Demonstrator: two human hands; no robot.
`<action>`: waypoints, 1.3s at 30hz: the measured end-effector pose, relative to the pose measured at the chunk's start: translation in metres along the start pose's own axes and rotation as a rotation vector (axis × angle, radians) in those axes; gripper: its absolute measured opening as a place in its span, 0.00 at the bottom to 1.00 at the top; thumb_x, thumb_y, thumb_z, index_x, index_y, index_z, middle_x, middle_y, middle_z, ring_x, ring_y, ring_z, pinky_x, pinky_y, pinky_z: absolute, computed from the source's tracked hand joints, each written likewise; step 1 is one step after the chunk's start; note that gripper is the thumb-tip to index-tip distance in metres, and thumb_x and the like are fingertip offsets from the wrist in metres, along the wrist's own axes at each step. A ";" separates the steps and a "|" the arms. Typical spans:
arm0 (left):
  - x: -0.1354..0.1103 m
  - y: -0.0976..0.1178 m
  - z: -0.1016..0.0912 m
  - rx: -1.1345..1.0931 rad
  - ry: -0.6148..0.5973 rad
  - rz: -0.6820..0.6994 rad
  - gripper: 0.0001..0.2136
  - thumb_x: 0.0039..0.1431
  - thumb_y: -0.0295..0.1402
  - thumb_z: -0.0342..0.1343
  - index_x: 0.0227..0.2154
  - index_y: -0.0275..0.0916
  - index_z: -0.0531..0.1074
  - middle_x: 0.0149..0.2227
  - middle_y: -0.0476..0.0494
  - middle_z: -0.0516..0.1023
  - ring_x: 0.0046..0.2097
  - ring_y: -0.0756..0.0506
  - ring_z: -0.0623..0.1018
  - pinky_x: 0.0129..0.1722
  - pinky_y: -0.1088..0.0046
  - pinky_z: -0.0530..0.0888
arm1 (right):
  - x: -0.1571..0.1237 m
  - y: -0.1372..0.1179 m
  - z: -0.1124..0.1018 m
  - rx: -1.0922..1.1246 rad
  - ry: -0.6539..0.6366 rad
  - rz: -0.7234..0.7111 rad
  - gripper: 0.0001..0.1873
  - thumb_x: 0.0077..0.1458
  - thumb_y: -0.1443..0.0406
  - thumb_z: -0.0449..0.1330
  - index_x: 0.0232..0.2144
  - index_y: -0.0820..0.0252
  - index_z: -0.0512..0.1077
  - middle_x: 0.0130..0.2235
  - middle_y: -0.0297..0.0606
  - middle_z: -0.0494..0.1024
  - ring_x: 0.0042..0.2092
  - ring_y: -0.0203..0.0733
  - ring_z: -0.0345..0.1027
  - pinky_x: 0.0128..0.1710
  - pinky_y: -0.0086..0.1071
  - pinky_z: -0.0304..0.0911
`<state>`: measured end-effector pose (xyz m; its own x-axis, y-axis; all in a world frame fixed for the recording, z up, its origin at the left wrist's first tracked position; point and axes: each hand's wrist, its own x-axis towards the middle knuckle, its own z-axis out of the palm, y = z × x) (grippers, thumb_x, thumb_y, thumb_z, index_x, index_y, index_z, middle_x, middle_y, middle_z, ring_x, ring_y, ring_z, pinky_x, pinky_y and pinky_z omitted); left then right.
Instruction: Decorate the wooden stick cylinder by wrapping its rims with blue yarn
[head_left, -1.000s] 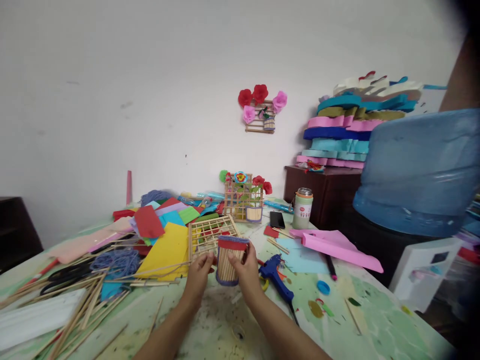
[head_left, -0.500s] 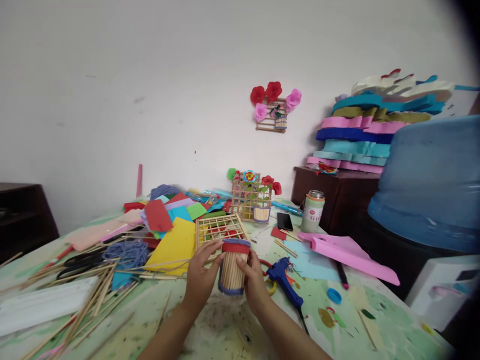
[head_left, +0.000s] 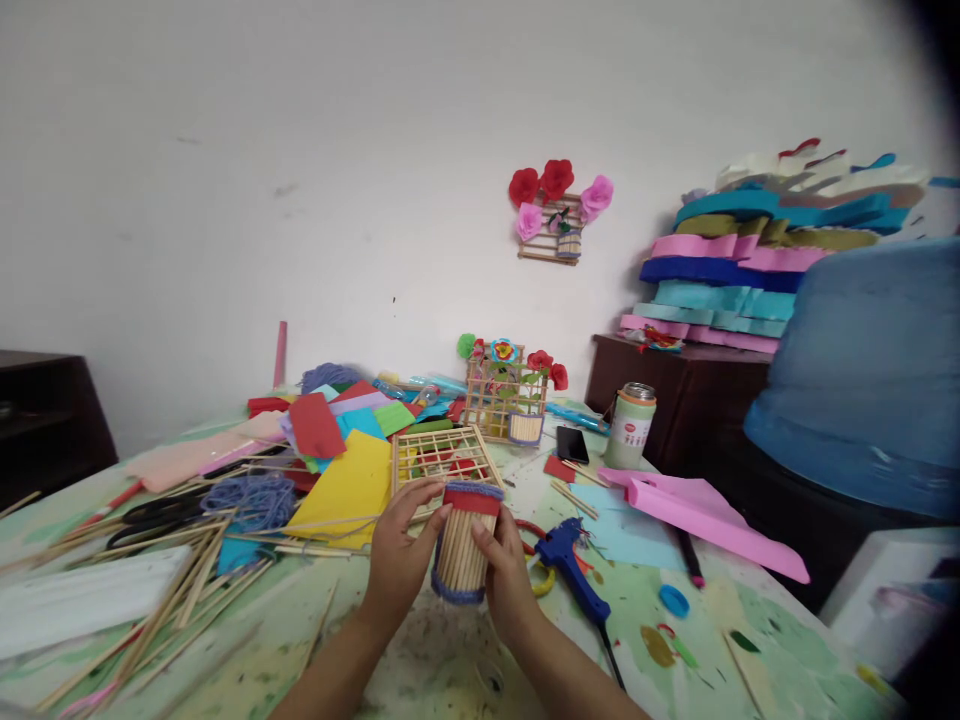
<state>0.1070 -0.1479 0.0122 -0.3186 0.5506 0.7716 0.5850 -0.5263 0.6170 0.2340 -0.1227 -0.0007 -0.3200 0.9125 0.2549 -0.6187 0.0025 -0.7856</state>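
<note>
Between my two hands is a small curved basket (head_left: 463, 550) made of thin wooden sticks, with purple yarn along its top and bottom edges and a red band under the top edge. My left hand (head_left: 403, 540) grips its left side, thumb against the sticks. On the right side my right hand (head_left: 510, 572) holds it, thumb pressed on the front; its other fingers are partly hidden behind. Just beyond lies a stick lattice (head_left: 442, 452) with something red under it. A blue glue gun (head_left: 574, 575) rests right of my right hand.
Farther back stands a lattice with paper flowers (head_left: 506, 385). Colored paper (head_left: 345, 490), purple yarn (head_left: 251, 500) and loose sticks cover the left side. Rightward are a phone (head_left: 572, 445), a thermos (head_left: 631, 428), pink paper (head_left: 705, 515) and a blue lid (head_left: 673, 601).
The basket has tilted slightly, its bottom edge now a little lower in the view. Both hands keep their hold. The whole view has shifted slightly.
</note>
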 end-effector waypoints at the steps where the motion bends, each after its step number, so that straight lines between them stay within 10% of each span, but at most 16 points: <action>1: 0.000 0.000 0.000 -0.005 -0.006 0.004 0.09 0.53 0.32 0.55 0.38 0.39 0.72 0.42 0.42 0.75 0.46 0.44 0.73 0.48 0.64 0.70 | 0.000 0.001 0.000 0.000 0.002 0.002 0.34 0.45 0.61 0.63 0.53 0.58 0.57 0.47 0.43 0.71 0.48 0.46 0.66 0.50 0.40 0.59; 23: 0.007 0.015 -0.004 -0.431 0.120 -0.299 0.08 0.45 0.34 0.61 0.27 0.36 0.71 0.32 0.45 0.77 0.36 0.46 0.76 0.38 0.71 0.73 | -0.008 -0.014 0.015 -0.040 -0.052 -0.085 0.36 0.40 0.58 0.65 0.52 0.58 0.60 0.49 0.42 0.71 0.51 0.51 0.64 0.52 0.43 0.58; 39: 0.005 0.007 0.001 -0.697 0.073 -0.579 0.18 0.52 0.41 0.56 0.42 0.35 0.67 0.38 0.40 0.76 0.35 0.48 0.76 0.39 0.69 0.72 | 0.004 -0.007 0.000 -0.100 0.060 -0.100 0.36 0.44 0.58 0.63 0.54 0.59 0.56 0.52 0.44 0.67 0.52 0.48 0.62 0.54 0.42 0.55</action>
<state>0.1101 -0.1478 0.0204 -0.4823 0.8212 0.3049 -0.2577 -0.4656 0.8466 0.2371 -0.1191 0.0058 -0.2151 0.9286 0.3023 -0.5694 0.1323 -0.8113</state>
